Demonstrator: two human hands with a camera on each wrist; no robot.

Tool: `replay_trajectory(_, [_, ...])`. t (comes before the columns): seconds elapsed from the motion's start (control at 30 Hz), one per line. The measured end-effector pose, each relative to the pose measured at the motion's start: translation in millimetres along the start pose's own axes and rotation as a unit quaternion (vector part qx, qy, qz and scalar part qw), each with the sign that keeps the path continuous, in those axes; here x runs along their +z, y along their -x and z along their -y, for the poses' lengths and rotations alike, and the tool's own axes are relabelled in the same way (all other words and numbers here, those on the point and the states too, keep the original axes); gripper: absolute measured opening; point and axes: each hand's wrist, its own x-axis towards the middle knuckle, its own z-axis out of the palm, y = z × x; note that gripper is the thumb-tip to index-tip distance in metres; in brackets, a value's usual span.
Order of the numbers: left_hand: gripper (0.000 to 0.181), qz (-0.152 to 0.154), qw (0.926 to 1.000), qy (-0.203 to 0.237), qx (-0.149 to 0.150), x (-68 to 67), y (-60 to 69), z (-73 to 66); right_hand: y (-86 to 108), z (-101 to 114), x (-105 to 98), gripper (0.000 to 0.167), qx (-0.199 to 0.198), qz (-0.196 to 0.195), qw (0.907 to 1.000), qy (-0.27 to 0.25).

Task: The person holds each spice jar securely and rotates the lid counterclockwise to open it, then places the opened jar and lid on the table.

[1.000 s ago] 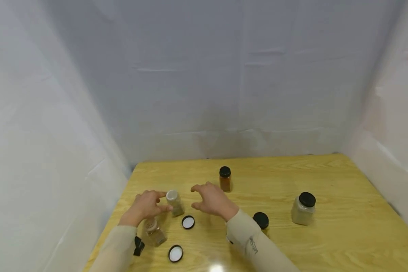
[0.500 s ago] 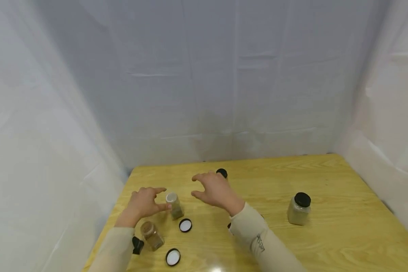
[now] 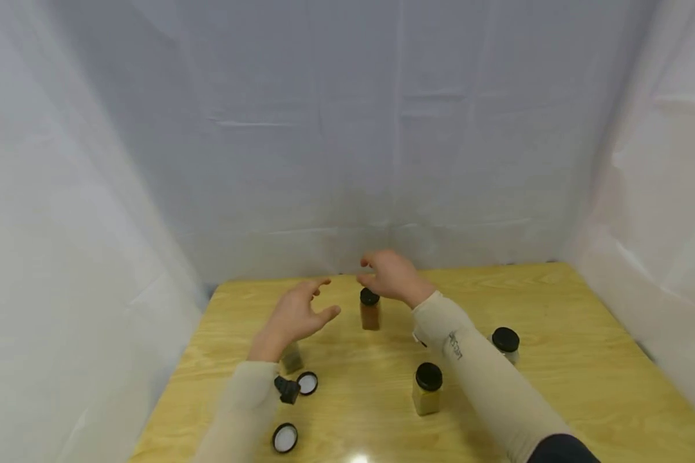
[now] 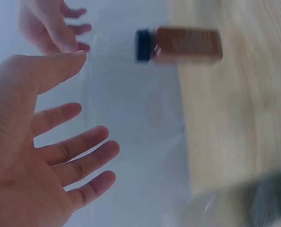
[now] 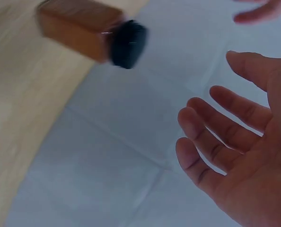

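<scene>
Near the table's back edge stands a small jar of reddish-brown contents (image 3: 370, 315) with a black lid. My right hand (image 3: 395, 276) is just above and beside that lid, fingers spread and loosely bent, holding nothing. To the jar's left is my left hand (image 3: 295, 313), thumb and fingers apart. The left wrist view shows the brown jar (image 4: 188, 45) away from my left fingertips; in the right wrist view the jar (image 5: 81, 28) is clear of my right hand (image 5: 244, 137). An uncapped jar (image 3: 292, 359) is partly hidden under my left wrist.
Two black-rimmed lids lie white side up, one beside the left wrist (image 3: 307, 383), one nearer the front (image 3: 285, 438). A yellow jar with a black lid (image 3: 426, 392) stands front centre. Another black-lidded jar (image 3: 506, 342) is partly behind the right sleeve. White sheeting (image 3: 347, 128) surrounds the table.
Both hands have moved: the left away from the uncapped jar, rightward and back, the right toward the back and right, near the brown jar. The left arm now covers the brown-topped jar.
</scene>
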Motion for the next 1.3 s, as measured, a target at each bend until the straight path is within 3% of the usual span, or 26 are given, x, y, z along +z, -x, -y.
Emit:
replay_trajectory(0.27, [0.068,0.032,0.9965,0.062,-0.046,57.3,-19.2,-9.3,-1.2,-18.9,27.9,0.051,0.012,0.035,0.9986,0.037])
replay_trajectory(0.47, [0.071,0.034,0.9935,0.087,-0.065,84.1,-21.5,-3.6,4.1,-15.2,39.3,0.043,0.013,0.043,0.9977,0.052])
replay_trajectory(0.6, [0.065,0.025,0.9944,0.088,-0.053,91.5,-18.8,-0.9,5.9,-11.9,44.2,0.035,0.013,0.04,0.9968,0.067])
replay_trajectory(0.77, [0.06,0.002,0.995,0.091,-0.04,94.8,-15.9,0.0,8.7,-9.7,46.1,0.037,0.026,0.028,0.9958,0.084])
replay_trajectory(1.0, [0.065,0.023,0.9934,0.101,-0.05,99.9,-8.9,0.6,13.1,-8.5,52.0,0.046,0.039,0.034,0.9929,0.107])
replay_trajectory(1.3, [0.06,0.004,0.9944,0.098,-0.041,104.9,-7.7,-1.7,19.9,-12.0,53.3,0.041,0.023,0.039,0.9945,0.095])
